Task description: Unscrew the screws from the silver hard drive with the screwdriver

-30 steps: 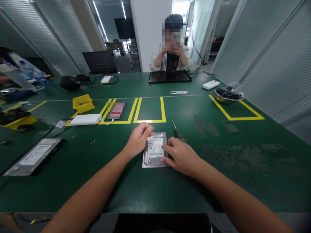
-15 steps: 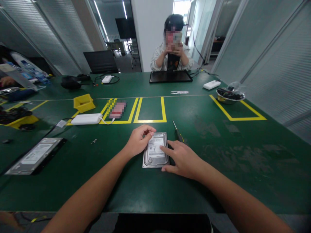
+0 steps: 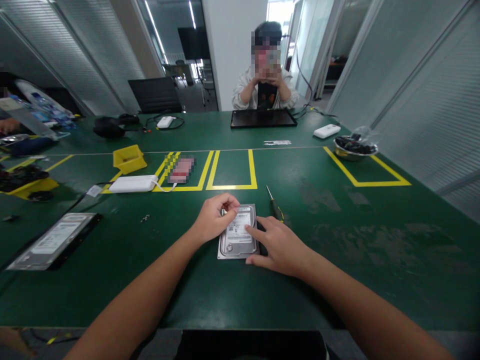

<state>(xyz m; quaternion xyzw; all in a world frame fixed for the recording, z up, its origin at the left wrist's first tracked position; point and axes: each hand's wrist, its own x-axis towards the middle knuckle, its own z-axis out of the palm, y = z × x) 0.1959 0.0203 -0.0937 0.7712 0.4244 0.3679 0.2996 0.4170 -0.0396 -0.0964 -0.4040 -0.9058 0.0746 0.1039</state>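
Observation:
A silver hard drive [image 3: 240, 232] with a white label lies flat on the green table in front of me. At its upper left edge is my left hand [image 3: 215, 217], fingers curled in and thumb over the drive; what they hold, if anything, is hidden. My right hand [image 3: 279, 245] has its fingers spread, the index fingertip on the label and the thumb by the lower right corner. Just beyond the right hand lies a screwdriver [image 3: 276, 207] with a dark handle, its tip pointing away. Several tiny screws [image 3: 144, 218] lie to the left.
Another hard drive [image 3: 62, 237] sits at the left. Farther back are a yellow bin [image 3: 129, 159], a white power bank [image 3: 134, 184] cabled to a phone [image 3: 182, 170], and a metal bowl [image 3: 354, 150] of dark parts. A person [image 3: 267, 75] faces me behind a black monitor [image 3: 263, 119].
The hard drive has slid slightly left, and my right hand has shifted left with it. My left hand is nearly unmoved.

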